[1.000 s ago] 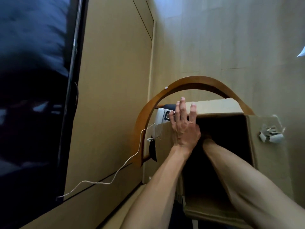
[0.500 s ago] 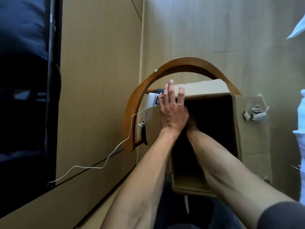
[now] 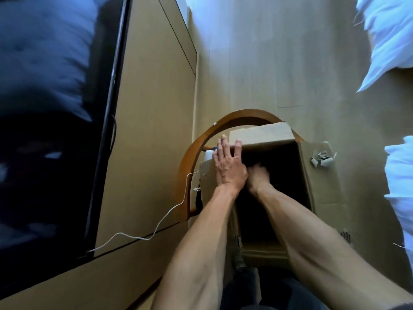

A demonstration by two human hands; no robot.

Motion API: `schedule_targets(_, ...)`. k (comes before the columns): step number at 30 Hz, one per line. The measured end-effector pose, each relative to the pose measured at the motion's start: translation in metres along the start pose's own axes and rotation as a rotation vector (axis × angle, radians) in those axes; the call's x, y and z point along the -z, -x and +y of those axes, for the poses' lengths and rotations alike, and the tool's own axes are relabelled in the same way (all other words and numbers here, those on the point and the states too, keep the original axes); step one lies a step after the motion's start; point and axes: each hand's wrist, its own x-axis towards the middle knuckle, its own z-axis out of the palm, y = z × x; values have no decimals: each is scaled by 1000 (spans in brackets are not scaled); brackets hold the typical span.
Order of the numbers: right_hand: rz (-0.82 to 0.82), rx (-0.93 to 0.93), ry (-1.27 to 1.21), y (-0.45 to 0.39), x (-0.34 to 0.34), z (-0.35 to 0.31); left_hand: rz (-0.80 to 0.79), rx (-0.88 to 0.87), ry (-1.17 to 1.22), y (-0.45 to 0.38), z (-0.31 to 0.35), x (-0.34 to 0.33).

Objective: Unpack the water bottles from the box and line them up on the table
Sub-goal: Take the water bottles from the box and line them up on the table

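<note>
An open brown cardboard box (image 3: 321,193) stands on a wooden chair with a curved back (image 3: 192,157). My left hand (image 3: 229,168) lies flat, fingers spread, on the box's left flap and presses it outward. Inside the dark box, just under the rim, my right hand (image 3: 258,177) is blurred, so I cannot make out its fingers or anything in them. No water bottle shows; the box's inside is black.
A dark screen (image 3: 44,130) on a long wooden cabinet (image 3: 147,130) fills the left. A white cable (image 3: 156,229) runs from the chair across the cabinet. White bedding (image 3: 393,36) lies at the right edge. Torn tape (image 3: 321,161) clings to the right flap.
My right hand has come up from deep in the box to just under the rim. The left hand stays on the flap. The camera has tilted, bringing bedding into view.
</note>
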Motion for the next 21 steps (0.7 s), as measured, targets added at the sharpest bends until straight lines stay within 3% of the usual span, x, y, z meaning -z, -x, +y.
schedule_targets(1, 1, -1, 119, 12, 8, -3, 13, 34, -1, 8, -5, 8)
schedule_targets(4, 62, -74, 80, 48, 26, -4, 12, 84, -5, 39, -24, 27)
schedule_targets(12, 264, -13, -6, 156, 99, -34, -22, 302, 126, 142, -60, 86)
schedule_targets(15, 282, 73, 0, 197, 118, -59, -22, 356, 277, 173, -63, 111)
schedule_targets(19, 241, 188, 6, 254, 120, -93, 129, 575, 543, 215, -68, 147)
schedule_targets(21, 214, 236, 21, 282, 120, -111, 112, 638, 620, 234, -75, 158)
